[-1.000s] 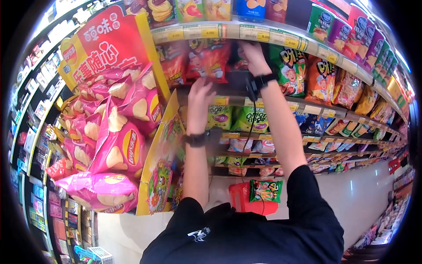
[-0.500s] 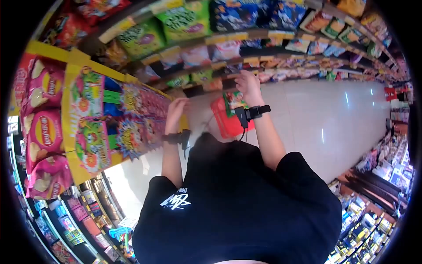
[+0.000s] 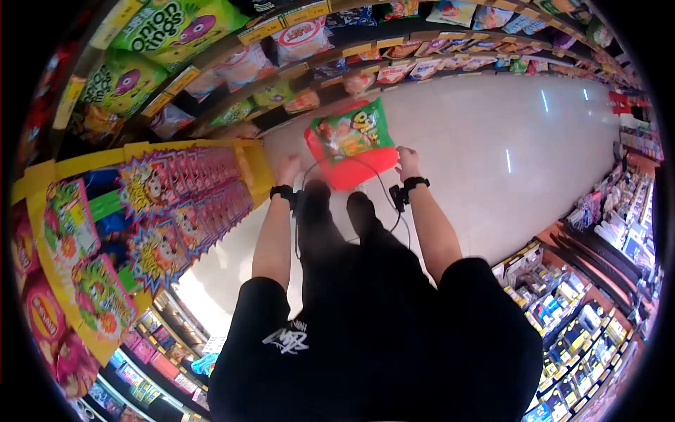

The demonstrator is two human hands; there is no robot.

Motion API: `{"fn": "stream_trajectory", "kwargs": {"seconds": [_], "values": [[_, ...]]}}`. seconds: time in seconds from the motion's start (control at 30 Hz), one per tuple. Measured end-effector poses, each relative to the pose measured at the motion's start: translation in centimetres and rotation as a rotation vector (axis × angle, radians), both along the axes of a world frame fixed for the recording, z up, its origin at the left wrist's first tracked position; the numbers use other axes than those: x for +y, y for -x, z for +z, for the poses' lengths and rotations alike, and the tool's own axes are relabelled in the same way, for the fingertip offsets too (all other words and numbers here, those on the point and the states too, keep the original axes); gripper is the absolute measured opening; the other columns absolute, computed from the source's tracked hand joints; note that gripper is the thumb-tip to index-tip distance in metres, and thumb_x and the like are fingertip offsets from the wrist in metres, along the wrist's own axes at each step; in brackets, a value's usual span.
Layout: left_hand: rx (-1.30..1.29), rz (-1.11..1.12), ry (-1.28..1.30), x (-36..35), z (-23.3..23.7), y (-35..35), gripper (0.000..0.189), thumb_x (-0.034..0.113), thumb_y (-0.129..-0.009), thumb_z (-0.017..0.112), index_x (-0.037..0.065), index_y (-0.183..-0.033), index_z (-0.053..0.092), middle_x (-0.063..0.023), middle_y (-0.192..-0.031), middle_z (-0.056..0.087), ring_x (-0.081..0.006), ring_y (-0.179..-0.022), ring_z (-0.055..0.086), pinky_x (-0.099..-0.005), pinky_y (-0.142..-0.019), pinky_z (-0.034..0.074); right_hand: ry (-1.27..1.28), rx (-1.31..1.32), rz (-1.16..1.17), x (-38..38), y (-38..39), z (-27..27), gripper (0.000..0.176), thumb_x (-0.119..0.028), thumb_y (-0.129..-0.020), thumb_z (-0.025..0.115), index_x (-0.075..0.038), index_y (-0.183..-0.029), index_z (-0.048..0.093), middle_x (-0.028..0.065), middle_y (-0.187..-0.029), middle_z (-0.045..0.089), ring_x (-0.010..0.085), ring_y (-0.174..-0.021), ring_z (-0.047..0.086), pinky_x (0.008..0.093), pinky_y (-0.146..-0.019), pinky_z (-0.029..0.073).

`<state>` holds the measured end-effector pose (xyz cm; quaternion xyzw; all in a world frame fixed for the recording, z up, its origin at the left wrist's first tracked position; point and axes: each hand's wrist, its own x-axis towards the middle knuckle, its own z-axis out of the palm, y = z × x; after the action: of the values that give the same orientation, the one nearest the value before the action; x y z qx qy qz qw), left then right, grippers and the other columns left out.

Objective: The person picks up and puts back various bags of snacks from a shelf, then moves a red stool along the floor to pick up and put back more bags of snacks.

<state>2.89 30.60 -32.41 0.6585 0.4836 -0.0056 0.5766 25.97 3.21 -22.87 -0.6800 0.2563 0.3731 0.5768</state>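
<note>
A red basket (image 3: 362, 167) is on the floor in front of my feet, its near part smeared by motion. A green snack bag (image 3: 383, 126) lies in it, its printed side facing up. To the left of the basket is my left hand (image 3: 288, 169), with its fingers blurred and hard to make out. Close by the basket's right edge, my right hand (image 3: 408, 163) has loosely bent fingers that are apart, and nothing shows between them. Each wrist wears a black band with a cable.
Shelves of snack bags (image 3: 302, 41) curve across the front. At the left stands a yellow display rack (image 3: 253, 165) with pink packets (image 3: 151, 186). Packaged goods (image 3: 552, 306) fill the lower right shelves. Pale floor tiles (image 3: 478, 141) stretch to the right.
My view has tilted downward, so more of the basket, the green bag and my legs shows. My right hand has come down from near the shelf to the basket's right side.
</note>
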Motion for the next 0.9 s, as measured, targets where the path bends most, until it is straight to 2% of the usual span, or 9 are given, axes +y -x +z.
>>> {"fn": "stream_trajectory", "kwargs": {"seconds": [0.07,0.17,0.3,0.53,0.6,0.63,0.67,0.77,0.9], "values": [[-0.036,0.093,0.156,-1.7,3.6,-3.5,0.040,0.026,-0.084,0.059,0.001,-0.114,0.053,-0.0085,-0.102,0.061,-0.0165,-0.087,0.059,-0.0291,-0.071,0.048,0.061,-0.011,0.065,-0.3,-1.0,-4.6,0.061,-0.033,-0.074,0.063,-0.012,-0.125,0.038,0.0093,-0.123,0.042,0.0246,-0.111,0.042,0.0474,-0.086,0.038],[-0.172,0.160,0.247,-2.1,-0.7,-7.8,0.059,0.033,-0.082,0.066,0.006,-0.127,0.039,-0.0077,-0.109,0.056,-0.0178,-0.104,0.052,-0.0294,-0.077,0.047,0.049,-0.051,0.246,0.2,-2.7,-8.0,0.081,-0.042,-0.074,0.066,-0.014,-0.138,0.023,0.0111,-0.142,0.027,0.0281,-0.126,0.032,0.0495,-0.094,0.034],[-0.260,0.173,0.420,-2.8,-1.1,-11.0,0.066,0.027,-0.081,0.069,0.011,-0.131,0.029,-0.0096,-0.118,0.049,-0.0201,-0.104,0.051,-0.0356,-0.081,0.048,-0.057,-0.042,0.354,1.1,-3.1,-9.8,0.075,-0.043,-0.077,0.064,-0.013,-0.137,0.029,0.0111,-0.138,0.033,0.0244,-0.125,0.033,0.0476,-0.095,0.033],[-0.398,0.180,0.493,-3.5,-3.1,-10.1,0.053,0.021,-0.081,0.069,0.009,-0.124,0.042,-0.0081,-0.109,0.057,-0.0197,-0.101,0.055,-0.0379,-0.080,0.050,-0.153,-0.134,0.461,-1.1,-2.9,-10.9,0.056,-0.040,-0.081,0.062,-0.007,-0.125,0.048,0.0064,-0.113,0.057,0.0173,-0.107,0.051,0.0353,-0.088,0.039],[-0.227,0.213,0.508,-4.5,-3.1,-9.1,0.043,0.025,-0.080,0.069,0.006,-0.115,0.054,-0.0064,-0.104,0.060,-0.0187,-0.093,0.058,-0.0334,-0.081,0.049,-0.352,-0.080,0.402,-1.1,-2.6,-9.4,0.044,-0.023,-0.086,0.060,-0.001,-0.122,0.048,0.0093,-0.110,0.058,0.0168,-0.098,0.058,0.0279,-0.074,0.048],[-0.237,0.377,0.686,-4.5,-6.2,-8.5,0.041,0.023,-0.077,0.071,0.003,-0.111,0.057,-0.0051,-0.099,0.062,-0.0174,-0.091,0.058,-0.0325,-0.081,0.048,-0.433,-0.042,0.292,-0.5,-2.3,-8.1,0.042,-0.017,-0.086,0.060,0.001,-0.121,0.047,0.0102,-0.108,0.059,0.0188,-0.094,0.060,0.0275,-0.073,0.051],[-0.085,0.319,0.455,-4.9,0.8,-9.3,0.041,0.024,-0.075,0.073,0.003,-0.108,0.059,-0.0047,-0.097,0.062,-0.0162,-0.090,0.057,-0.0314,-0.081,0.045,-0.484,0.001,0.293,-0.4,-2.2,-7.0,0.041,-0.018,-0.086,0.060,0.002,-0.120,0.047,0.0100,-0.108,0.059,0.0207,-0.093,0.061,0.0301,-0.079,0.051],[-0.344,0.317,0.493,-5.2,-0.5,-8.8,0.040,0.021,-0.076,0.073,0.004,-0.109,0.059,-0.0041,-0.100,0.061,-0.0154,-0.092,0.056,-0.0304,-0.084,0.044,-0.548,0.000,0.184,-0.4,-1.5,-5.1,0.030,-0.015,-0.088,0.057,0.003,-0.110,0.050,0.0126,-0.105,0.058,0.0224,-0.096,0.060,0.0322,-0.081,0.052],[-0.404,0.278,0.545,-4.9,2.8,-9.2,0.035,0.016,-0.077,0.071,0.002,-0.107,0.059,-0.0054,-0.100,0.062,-0.0144,-0.089,0.059,-0.0280,-0.081,0.046,-0.485,-0.022,0.109,-1.0,-1.0,-3.9,0.047,-0.015,-0.082,0.066,0.002,-0.116,0.038,0.0163,-0.109,0.054,0.0283,-0.096,0.059,0.0387,-0.082,0.051]]}}
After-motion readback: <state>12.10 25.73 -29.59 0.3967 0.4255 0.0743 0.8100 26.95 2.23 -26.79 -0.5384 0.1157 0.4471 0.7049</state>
